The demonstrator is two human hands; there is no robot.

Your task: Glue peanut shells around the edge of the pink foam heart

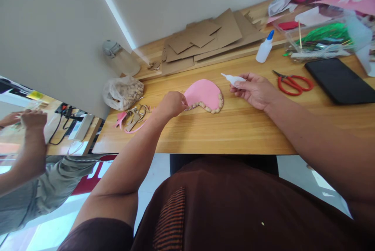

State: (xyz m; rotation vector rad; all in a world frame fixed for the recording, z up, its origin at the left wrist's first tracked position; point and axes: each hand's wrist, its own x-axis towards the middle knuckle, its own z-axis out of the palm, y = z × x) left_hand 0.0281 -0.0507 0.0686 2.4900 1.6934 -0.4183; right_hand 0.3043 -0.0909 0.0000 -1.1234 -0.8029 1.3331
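A pink heart-shaped piece [203,92] lies on the wooden table, with small tan, nut-like pieces [209,108] lined along its near and right edge. My left hand [172,104] is at the left side of the heart, its fingers pinched together by the edge; what they hold, if anything, is hidden. To the right, above the table, my right hand [253,88] is closed around a small white squeeze bottle [234,80]. Its thin nozzle points left toward the heart, apart from it.
Red-handled scissors [294,83], a black phone [341,81] and a blue-capped white bottle [264,49] are on the right. Cardboard sheets [205,38] lie behind. At left are a bag of tan pieces [124,92] and scraps [136,118]. Another person's hand [33,120] is further left.
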